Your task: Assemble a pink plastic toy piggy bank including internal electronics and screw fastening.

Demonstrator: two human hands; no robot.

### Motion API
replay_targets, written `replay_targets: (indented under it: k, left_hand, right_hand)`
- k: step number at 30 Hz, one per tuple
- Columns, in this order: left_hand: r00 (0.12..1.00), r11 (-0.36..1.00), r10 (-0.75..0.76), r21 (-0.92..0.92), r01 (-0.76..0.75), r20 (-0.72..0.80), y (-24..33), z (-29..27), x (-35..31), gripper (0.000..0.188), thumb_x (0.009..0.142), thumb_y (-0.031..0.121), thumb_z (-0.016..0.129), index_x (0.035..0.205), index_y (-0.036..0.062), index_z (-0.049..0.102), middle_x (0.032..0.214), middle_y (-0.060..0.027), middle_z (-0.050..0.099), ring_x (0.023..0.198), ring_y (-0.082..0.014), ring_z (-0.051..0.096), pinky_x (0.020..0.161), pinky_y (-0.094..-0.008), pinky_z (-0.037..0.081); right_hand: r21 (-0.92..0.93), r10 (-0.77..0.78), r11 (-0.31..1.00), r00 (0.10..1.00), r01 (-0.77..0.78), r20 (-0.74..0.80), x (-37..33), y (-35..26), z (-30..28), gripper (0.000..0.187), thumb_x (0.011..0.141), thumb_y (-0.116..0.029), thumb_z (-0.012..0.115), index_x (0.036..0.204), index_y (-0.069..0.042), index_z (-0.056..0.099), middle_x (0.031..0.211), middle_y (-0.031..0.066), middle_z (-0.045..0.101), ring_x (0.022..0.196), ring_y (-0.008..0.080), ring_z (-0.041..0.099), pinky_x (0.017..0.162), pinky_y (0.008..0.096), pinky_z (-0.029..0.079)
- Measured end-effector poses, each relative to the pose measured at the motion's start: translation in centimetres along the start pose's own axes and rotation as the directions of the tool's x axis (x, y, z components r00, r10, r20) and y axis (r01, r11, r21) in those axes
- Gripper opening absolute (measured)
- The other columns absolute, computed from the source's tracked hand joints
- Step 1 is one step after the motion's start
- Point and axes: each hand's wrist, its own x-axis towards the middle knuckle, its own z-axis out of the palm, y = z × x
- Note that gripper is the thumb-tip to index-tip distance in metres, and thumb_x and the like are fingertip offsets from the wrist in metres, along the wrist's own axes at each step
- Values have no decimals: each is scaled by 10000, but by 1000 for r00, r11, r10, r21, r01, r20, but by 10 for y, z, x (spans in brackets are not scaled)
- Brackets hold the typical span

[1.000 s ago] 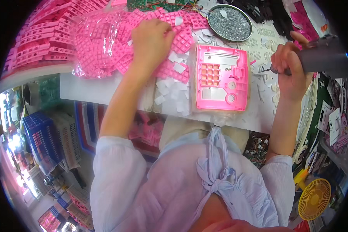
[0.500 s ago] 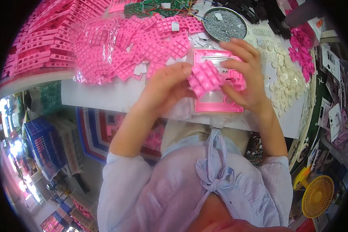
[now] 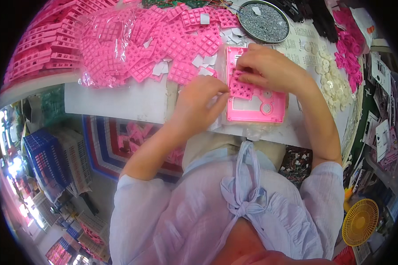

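Note:
A pink plastic housing (image 3: 276,114) lies flat in front of me on the table, with a round ring and a rectangular opening in its lower part. On its left middle part rests a small pink keypad (image 3: 241,90), its dimpled side up. My right hand (image 3: 274,68) reaches over the housing from the right, fingers bent and closed on the keypad's upper part, which they partly hide. From the left, my left hand (image 3: 203,99) pinches at the keypad's left edge, beside the housing's rim.
Loose pink keypads (image 3: 181,44) and a clear bag (image 3: 104,53) of them lie to the left. A round tin of small metal screws (image 3: 263,22) stands behind the housing. White round parts (image 3: 334,88) and magenta rings (image 3: 350,53) are piled at right. Stacked pink frames (image 3: 44,48) fill the far left.
The keypad has been turned over and lowered from above the housing onto its left part. My right hand has turned palm down over it; my left hand has come down beside the rim.

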Motion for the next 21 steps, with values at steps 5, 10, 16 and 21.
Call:
replay_targets:
  k: [5,10,16,21]
  left_hand:
    - [991,987,133,95,-133,5,-1,12,2,202,782,32,735,979,47,697,934,-113,658,813,-286,635,702,-376,506]
    - [980,971,189,141,-195,57,-2,17,4,231,759,31,740,984,56,697,944,-98,655,808,-272,629,691,-381,499]
    - [984,971,180,158,-181,20,-3,4,2,224,752,25,744,971,51,700,935,-96,654,809,-273,628,690,-379,498]
    - [986,972,163,174,-156,-27,-6,-21,15,195,753,13,750,941,35,703,914,-107,657,814,-284,627,699,-372,498]
  right_hand:
    - [-25,25,999,994,-23,104,12,4,-6,196,856,-211,702,923,-34,651,837,116,624,879,305,559,775,409,477]
    - [-56,43,998,998,-40,54,11,-2,-8,207,835,-183,711,980,-45,656,894,108,636,914,289,567,789,401,486]
    - [-284,-92,959,932,-13,-351,-28,-27,13,578,783,-340,747,1261,-53,593,1280,137,586,1194,310,545,956,440,478]
    - [-346,88,932,994,-105,-62,-53,-57,51,1011,787,-635,634,1485,42,359,1591,202,294,1501,341,234,1169,585,204]
